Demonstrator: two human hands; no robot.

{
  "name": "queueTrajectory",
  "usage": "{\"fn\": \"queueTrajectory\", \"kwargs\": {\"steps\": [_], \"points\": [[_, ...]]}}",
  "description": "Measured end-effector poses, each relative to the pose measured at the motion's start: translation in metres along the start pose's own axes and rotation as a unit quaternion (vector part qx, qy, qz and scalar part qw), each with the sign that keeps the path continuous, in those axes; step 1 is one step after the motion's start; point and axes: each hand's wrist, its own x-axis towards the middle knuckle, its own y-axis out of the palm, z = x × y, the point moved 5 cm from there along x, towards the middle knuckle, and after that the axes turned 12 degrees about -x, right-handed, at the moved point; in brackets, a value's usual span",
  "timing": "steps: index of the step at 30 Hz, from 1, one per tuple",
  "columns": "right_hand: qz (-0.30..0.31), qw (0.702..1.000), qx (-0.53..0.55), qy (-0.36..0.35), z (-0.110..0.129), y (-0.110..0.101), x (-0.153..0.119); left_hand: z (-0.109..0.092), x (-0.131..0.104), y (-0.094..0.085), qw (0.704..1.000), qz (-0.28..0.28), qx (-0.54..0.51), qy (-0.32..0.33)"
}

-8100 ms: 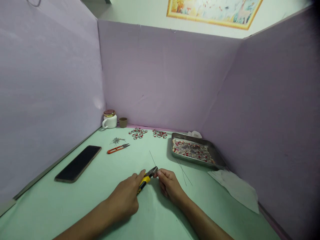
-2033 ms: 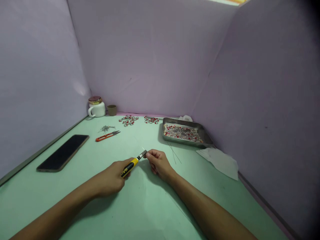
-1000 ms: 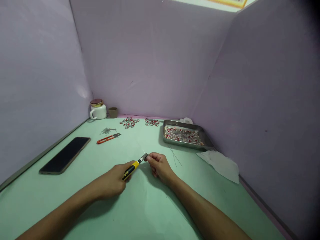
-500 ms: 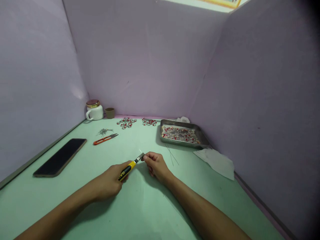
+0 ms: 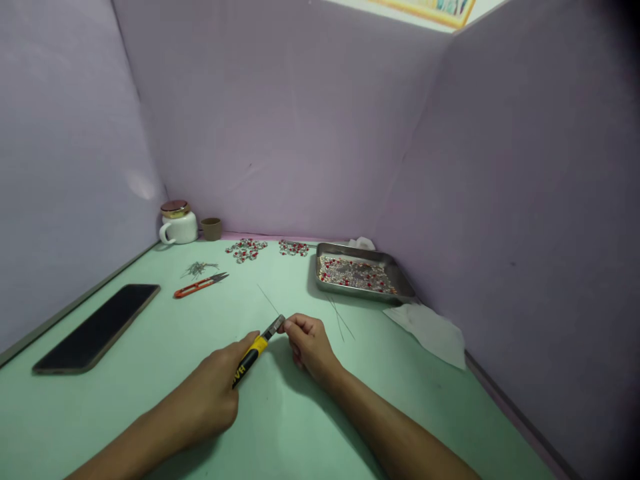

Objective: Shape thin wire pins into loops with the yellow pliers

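My left hand point(image 5: 220, 383) is wrapped round a pair of pliers point(image 5: 253, 355) with yellow and black grips. Their short metal jaws point up and to the right, close against the fingertips of my right hand point(image 5: 310, 347). A thin wire point(image 5: 269, 299) slants up and left from the jaws. The fingers of my right hand are pinched together at the jaw tip, apparently on the wire's other end, though the fingers hide most of it. Two more loose wires point(image 5: 341, 320) lie crossed on the table just right of my right hand.
A metal tray point(image 5: 357, 292) of red and pale beads stands at the back right, beside a white paper point(image 5: 430, 333). Beaded pieces point(image 5: 247, 250), wire scraps point(image 5: 199, 269), orange thread snips point(image 5: 200, 285), a phone point(image 5: 100, 327), a white mug point(image 5: 180, 229) and a small brown cup point(image 5: 211, 229) lie behind and left.
The view has shifted slightly. The pliers' jaws have tilted a little more upright, and the wire now shows more clearly, slanting up and left. Both hands keep their grip.
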Motion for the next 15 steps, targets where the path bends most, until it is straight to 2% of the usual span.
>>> {"fn": "queueTrajectory", "kwargs": {"steps": [4, 11, 15], "points": [[-0.005, 1.0, -0.024, 0.002, 0.0009, 0.0007, 0.0009, 0.0007, -0.0013, -0.0025, 1.0, 0.005, -0.009, -0.003], [-0.007, 1.0, 0.008, -0.009, -0.0008, 0.0019, -0.0026, 0.0037, -0.0031, 0.0009, 0.994, 0.07, -0.076, -0.049], [-0.011, 1.0, 0.007, -0.011, -0.0027, 0.0042, -0.0032, 0.0038, -0.0044, 0.0017, 0.995, 0.078, -0.065, -0.024]]}}
